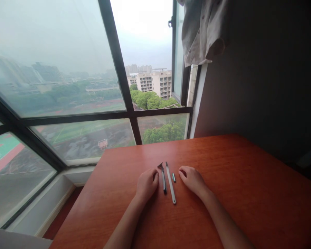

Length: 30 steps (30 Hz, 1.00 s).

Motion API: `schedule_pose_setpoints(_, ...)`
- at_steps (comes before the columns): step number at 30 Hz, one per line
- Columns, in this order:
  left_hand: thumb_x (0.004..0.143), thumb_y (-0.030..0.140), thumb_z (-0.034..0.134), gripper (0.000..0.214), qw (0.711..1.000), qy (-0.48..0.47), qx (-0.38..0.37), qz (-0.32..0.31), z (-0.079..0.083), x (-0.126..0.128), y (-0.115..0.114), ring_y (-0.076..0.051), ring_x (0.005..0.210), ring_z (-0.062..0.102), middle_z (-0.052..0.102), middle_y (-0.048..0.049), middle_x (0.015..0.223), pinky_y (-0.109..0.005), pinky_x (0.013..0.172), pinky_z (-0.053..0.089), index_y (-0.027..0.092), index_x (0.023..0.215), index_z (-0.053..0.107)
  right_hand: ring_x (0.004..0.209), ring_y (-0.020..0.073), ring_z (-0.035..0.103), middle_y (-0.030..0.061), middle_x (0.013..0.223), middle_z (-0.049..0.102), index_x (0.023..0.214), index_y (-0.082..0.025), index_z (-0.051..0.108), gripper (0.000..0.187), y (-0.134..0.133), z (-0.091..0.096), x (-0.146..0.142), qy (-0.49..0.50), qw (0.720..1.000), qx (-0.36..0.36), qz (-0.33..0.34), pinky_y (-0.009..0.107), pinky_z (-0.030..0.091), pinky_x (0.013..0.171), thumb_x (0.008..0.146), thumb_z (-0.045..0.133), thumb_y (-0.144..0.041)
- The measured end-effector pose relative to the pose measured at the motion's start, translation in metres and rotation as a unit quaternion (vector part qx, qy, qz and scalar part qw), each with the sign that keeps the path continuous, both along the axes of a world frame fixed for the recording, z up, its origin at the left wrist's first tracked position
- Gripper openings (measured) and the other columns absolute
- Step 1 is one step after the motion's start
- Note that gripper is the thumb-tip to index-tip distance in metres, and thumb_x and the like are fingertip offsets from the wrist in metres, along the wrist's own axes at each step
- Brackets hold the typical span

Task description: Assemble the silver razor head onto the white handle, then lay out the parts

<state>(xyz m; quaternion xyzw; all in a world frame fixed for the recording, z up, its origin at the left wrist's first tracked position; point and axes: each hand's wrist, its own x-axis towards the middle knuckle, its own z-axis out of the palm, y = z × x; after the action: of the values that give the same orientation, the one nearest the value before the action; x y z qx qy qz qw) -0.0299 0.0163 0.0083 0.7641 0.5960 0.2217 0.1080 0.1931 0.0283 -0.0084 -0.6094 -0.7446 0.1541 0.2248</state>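
Three small things lie between my hands on the tabletop. A razor with a grey and black handle is nearest my left hand, its head at the far end. Beside it lies a long, slim, light grey toothbrush, dark bristles away from me. To its right is a short green and silver cylinder, perhaps a battery; its kind is too small to tell. My right hand rests just right of that. Both hands are loosely curled, thumbs against fingers, with nothing visible in them, and touch none of the three things.
The reddish-brown wooden table stretches away to both sides. Beyond its far edge are dark-framed windows, one pane swung open. A grey shirt hangs at the upper right, before a dark wall.
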Motion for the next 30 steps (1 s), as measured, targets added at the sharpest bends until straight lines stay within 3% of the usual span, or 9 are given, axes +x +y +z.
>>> schedule_pose_setpoints(30,0.089,0.020,0.041,0.021,0.999,0.014,0.034,-0.019,-0.0043,-0.0022,0.0003,-0.017,0.075,0.058,0.064,-0.0030,0.079,-0.025,0.067,0.038,0.020,0.076,0.057,0.081,0.0176,0.063,0.0029,0.087,0.070,0.087,-0.023,0.065,0.018,-0.0043,0.0023,-0.0010,-0.002,1.000,0.009,0.010,0.025,0.038,0.069,0.088,0.047,-0.027)
